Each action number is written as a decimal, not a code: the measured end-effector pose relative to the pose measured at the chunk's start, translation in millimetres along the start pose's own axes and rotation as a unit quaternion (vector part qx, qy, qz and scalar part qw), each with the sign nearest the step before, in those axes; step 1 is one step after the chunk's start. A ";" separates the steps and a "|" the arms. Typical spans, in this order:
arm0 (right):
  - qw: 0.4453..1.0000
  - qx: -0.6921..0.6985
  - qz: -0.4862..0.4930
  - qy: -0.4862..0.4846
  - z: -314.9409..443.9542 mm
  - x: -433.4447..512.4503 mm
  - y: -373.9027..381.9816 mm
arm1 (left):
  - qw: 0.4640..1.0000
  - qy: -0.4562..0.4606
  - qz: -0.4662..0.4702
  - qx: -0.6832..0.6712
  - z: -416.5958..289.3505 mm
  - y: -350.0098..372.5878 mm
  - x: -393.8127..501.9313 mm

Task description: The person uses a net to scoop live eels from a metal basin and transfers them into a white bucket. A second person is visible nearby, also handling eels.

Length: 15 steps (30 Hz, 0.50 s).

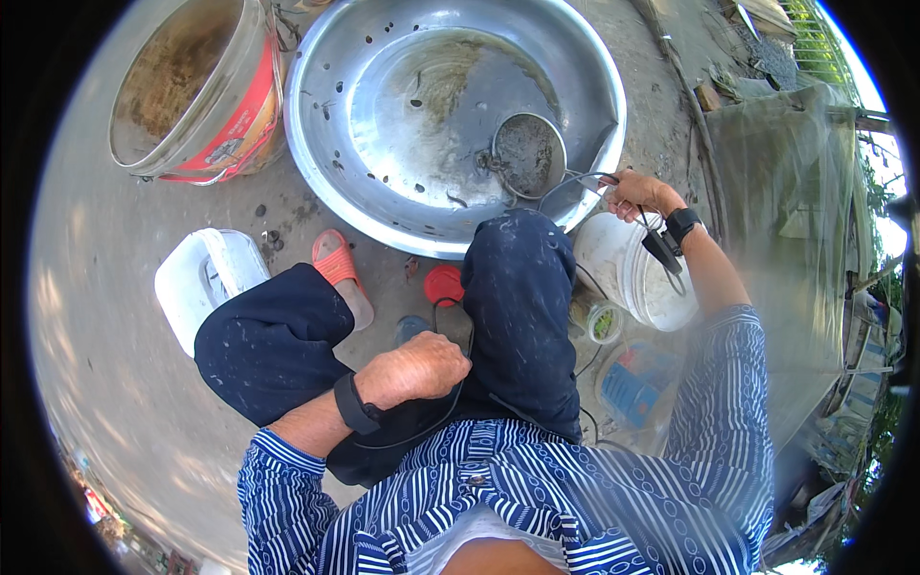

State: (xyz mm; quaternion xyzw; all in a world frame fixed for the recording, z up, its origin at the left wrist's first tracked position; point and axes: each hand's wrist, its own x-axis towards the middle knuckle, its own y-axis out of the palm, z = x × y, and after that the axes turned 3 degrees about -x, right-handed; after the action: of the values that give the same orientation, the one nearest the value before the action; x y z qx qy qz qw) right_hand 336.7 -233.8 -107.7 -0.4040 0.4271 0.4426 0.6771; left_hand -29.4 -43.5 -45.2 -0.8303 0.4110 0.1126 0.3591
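A large metal basin (438,215) lies before me, with shallow murky water and several small dark creatures on its inner wall. Resting in its right side is a round strainer (530,154), with dark wet matter inside. My right hand (636,194) grips the strainer's handle (583,178) just past the basin's rim. A black cable runs close to those fingers, and a dark device hangs by the wrist strap (681,224). Curled above my lap, my left hand (417,365) is close to another stretch of black cable (471,332); its palm side is hidden, so whether it holds the cable is unclear.
Left of the basin stands a big plastic bucket (262,122); a white jug (180,284) is below it. To the right lie a white lidded bucket (611,248), a clear jar (604,323) and a blue-labelled container (632,388). A red lid (443,284) sits between my legs.
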 end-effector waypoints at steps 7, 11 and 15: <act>0.957 0.172 0.214 -0.091 10.2 96.9 126.0 | 0.999 0.015 -0.033 -0.022 2.8 10.6 -1.6; 0.902 0.298 0.284 -0.127 51.2 122.7 165.6 | 0.999 -0.001 -0.029 -0.035 6.1 11.1 -5.1; 0.876 0.293 0.334 -0.186 89.9 122.8 162.9 | 0.999 -0.033 -0.001 -0.034 9.0 9.8 -5.0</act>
State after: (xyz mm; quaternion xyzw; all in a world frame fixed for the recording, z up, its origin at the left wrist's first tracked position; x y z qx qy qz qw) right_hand 232.5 -73.5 -222.5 0.0696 0.5130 0.5638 0.6435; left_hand -39.1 -38.2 -54.2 -0.8386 0.3937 0.1532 0.3439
